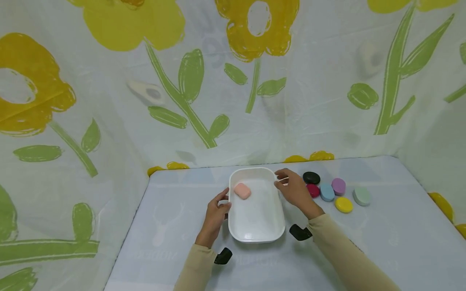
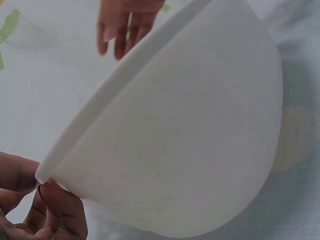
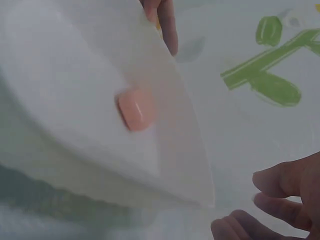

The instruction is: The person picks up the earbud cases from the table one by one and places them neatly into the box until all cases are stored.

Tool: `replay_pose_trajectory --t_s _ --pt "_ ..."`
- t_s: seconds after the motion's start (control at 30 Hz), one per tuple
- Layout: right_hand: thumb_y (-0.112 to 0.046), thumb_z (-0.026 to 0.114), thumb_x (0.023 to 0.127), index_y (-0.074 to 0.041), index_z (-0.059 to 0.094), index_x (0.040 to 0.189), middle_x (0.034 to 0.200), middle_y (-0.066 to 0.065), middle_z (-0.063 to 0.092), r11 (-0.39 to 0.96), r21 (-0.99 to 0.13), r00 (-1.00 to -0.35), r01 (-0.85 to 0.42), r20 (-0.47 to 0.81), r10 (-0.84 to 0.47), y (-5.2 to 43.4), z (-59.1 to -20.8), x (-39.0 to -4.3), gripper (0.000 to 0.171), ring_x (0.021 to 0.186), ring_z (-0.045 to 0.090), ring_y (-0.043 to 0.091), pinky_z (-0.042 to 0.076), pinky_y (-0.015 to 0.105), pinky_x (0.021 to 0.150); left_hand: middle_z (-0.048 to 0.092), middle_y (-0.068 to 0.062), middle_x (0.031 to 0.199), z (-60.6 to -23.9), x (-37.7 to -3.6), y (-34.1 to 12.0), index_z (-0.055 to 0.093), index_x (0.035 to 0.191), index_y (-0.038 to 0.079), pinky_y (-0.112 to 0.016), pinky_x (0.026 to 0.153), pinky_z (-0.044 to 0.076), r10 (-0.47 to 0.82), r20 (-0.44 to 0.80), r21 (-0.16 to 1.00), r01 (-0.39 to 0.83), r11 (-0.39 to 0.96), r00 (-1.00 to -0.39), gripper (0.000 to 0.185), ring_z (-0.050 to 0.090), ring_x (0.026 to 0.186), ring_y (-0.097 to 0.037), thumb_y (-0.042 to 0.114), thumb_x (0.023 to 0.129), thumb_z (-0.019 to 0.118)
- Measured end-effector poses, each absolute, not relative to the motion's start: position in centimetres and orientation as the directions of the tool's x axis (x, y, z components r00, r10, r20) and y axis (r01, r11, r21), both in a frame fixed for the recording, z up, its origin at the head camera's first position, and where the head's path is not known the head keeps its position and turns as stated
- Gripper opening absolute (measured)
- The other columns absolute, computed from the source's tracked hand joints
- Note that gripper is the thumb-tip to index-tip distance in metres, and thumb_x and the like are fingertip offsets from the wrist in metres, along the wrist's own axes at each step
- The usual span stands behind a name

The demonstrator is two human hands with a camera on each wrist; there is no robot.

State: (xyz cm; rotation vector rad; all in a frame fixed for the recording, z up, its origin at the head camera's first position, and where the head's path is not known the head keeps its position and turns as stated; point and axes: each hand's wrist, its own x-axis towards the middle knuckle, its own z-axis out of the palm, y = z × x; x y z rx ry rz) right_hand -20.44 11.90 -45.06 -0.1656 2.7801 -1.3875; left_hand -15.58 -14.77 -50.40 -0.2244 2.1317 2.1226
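Note:
A deep white rectangular tub (image 1: 256,220) with rounded corners is in the middle of the head view. My left hand (image 1: 214,218) pinches its left rim between thumb and fingers, and the left wrist view shows the tub (image 2: 190,125) tilted, seen from outside. Near the tub's upper right rim is my right hand (image 1: 295,190); a gap shows between its fingers (image 3: 272,200) and the rim in the right wrist view, and it holds nothing. A small pink rounded block (image 1: 242,191) lies inside the tub, toward its far left corner.
To the right on the white table (image 1: 393,242) lie several smooth rounded pieces: black (image 1: 311,178), red (image 1: 313,190), blue (image 1: 327,192), purple (image 1: 338,186), yellow (image 1: 344,205) and pale green (image 1: 361,196). A flower-printed curtain (image 1: 309,101) encloses the back and sides.

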Motion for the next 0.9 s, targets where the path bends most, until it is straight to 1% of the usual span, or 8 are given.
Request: replay_pose_trajectory --t_s 0.1,0.3,0.4,0.6,0.7,0.8,0.9 --pt "-0.008 0.065 0.104 0.004 0.061 0.138 0.132 0.027 0.065 0.619 -0.783 -0.997 -0.059 0.016 -0.075 13.9 -45.4 -19.9 0.037 0.118 0.065 0.043 0.058 0.055 0.098 0.049 -0.023 0.139 -50.3 -15.6 -14.7 0.046 0.159 0.002 -0.030 0.073 0.054 -0.019 -0.195 0.981 -0.195 0.006 -0.981 0.055 0.063 0.092 -0.017 -0.003 0.106 0.054" --pt "-0.006 0.065 0.103 0.008 0.059 0.137 0.129 0.030 0.064 0.641 -0.767 -0.999 -0.040 0.030 -0.026 17.1 -46.7 -18.9 0.037 0.114 0.064 0.043 0.057 0.056 0.097 0.048 -0.024 0.139 -50.3 -15.5 -14.7 0.046 0.159 0.002 -0.030 0.073 0.053 -0.017 -0.197 0.980 -0.197 0.005 -0.980 0.055 0.062 0.091 -0.017 -0.003 0.105 0.055" --pt "-0.006 0.065 0.102 0.008 0.058 0.138 0.130 0.031 0.062 0.651 -0.759 -1.000 -0.011 0.022 0.008 18.4 -47.3 -18.5 0.039 0.114 0.062 0.043 0.056 0.057 0.098 0.048 -0.024 0.139 -50.4 -15.6 -14.7 0.045 0.160 0.002 -0.030 0.072 0.054 -0.015 -0.196 0.981 -0.196 0.005 -0.981 0.055 0.062 0.091 -0.017 -0.003 0.106 0.055" --pt "-0.003 0.065 0.102 0.009 0.053 0.144 0.135 0.034 0.055 0.666 -0.745 -0.999 0.042 -0.012 0.050 20.0 -48.5 -18.0 0.046 0.120 0.057 0.047 0.054 0.060 0.101 0.048 -0.023 0.138 -50.5 -15.7 -14.7 0.047 0.159 0.004 -0.028 0.072 0.053 -0.022 -0.205 0.979 -0.205 0.010 -0.979 0.055 0.060 0.089 -0.018 -0.002 0.106 0.055" --pt "-0.002 0.065 0.101 0.010 0.051 0.144 0.137 0.035 0.053 0.675 -0.735 -0.998 0.062 -0.029 0.060 20.5 -49.0 -18.0 0.047 0.123 0.055 0.049 0.053 0.060 0.102 0.048 -0.023 0.138 -50.6 -15.8 -14.7 0.047 0.159 0.005 -0.029 0.073 0.054 -0.024 -0.209 0.978 -0.210 0.017 -0.978 0.055 0.060 0.090 -0.019 -0.002 0.106 0.055" --pt "0.000 0.066 0.100 0.012 0.052 0.143 0.136 0.036 0.053 0.690 -0.722 -0.998 0.054 -0.021 0.057 20.7 -49.5 -18.1 0.048 0.123 0.055 0.050 0.053 0.061 0.102 0.049 -0.022 0.138 -50.6 -15.9 -14.6 0.048 0.159 0.006 -0.030 0.075 0.054 -0.026 -0.216 0.976 -0.216 0.018 -0.976 0.055 0.061 0.092 -0.020 -0.001 0.106 0.056" --pt "0.001 0.067 0.098 0.013 0.053 0.143 0.134 0.037 0.055 0.719 -0.695 -0.999 0.015 0.021 0.041 20.9 -50.0 -18.2 0.049 0.120 0.056 0.050 0.051 0.062 0.103 0.049 -0.021 0.138 -50.6 -15.8 -14.6 0.048 0.159 0.006 -0.032 0.077 0.055 -0.027 -0.215 0.976 -0.216 0.021 -0.976 0.055 0.061 0.094 -0.021 -0.001 0.106 0.055"
